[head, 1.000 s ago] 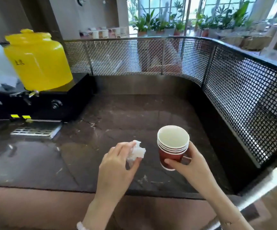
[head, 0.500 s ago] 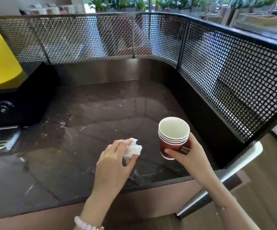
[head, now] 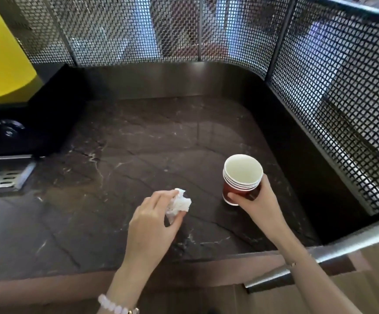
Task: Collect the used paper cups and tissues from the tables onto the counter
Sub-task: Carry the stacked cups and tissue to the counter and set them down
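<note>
**Cups and tissue right over the counter**

So the cups (head: 243,177) are a nested stack, dark red outside, white inside, several rims showing one under another. The top one looks empty. The stack is upright, tilted just a touch, and sits at the right side of the counter (head: 138,141), low enough that its base looks like it's touching or nearly touching the stone. Can't tell which. The right hand (head: 259,205) is wrapped around the lower part of the stack, thumb across the front, fingers behind.

Just left of it is the tissue (head: 179,203), a crumpled white wad pinched between the thumb and fingertips of the left hand (head: 152,225). It's near the cups but apart from them, and hangs right above the counter near the front edge. Whether it touches the surface, I can't say.

The counter is dark marbled stone with pale veins. A black mesh screen (head: 342,87) runs around the back and right side. Off to the far left there's a yellow jug (head: 0,60) on a black base (head: 25,123), with a metal drip tray (head: 2,175) in front of it. The left wrist has a pale bead bracelet (head: 113,307).
</note>
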Demonstrator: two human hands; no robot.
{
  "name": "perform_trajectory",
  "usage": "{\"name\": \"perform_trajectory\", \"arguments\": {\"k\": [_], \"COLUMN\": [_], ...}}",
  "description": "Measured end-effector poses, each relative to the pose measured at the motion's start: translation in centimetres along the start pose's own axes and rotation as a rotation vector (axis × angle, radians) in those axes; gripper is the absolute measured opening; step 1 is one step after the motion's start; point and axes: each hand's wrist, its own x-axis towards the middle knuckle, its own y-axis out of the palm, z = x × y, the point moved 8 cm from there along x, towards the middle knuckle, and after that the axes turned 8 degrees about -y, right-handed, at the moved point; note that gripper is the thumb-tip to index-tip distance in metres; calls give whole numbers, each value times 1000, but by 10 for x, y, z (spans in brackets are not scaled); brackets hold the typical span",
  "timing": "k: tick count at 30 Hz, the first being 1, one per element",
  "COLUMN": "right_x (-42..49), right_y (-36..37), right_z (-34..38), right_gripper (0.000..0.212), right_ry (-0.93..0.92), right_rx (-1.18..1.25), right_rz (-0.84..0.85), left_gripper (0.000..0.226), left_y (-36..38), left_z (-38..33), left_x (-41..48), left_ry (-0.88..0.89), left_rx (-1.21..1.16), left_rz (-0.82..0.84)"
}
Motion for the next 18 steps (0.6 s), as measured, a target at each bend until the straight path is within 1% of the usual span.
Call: {"name": "perform_trajectory", "arguments": {"k": [6,13,18], "right_x": [2,1,-1], "right_y": [11,9,5], "right_z": [-13,-23,-25], "right_gripper": [69,72,73], "right_ry": [12,24,27], "right_rx": [-8,-11,-2], "right_rz": [60,28,40], "left_gripper": [42,42,42], "left_y": [4,7,11], "left_z": [5,9,11], "left_x": [1,2,0], "left_ry": [-24,-35,-34], "left_rx": [15,25,27], "left_rz": [12,15,22]}}
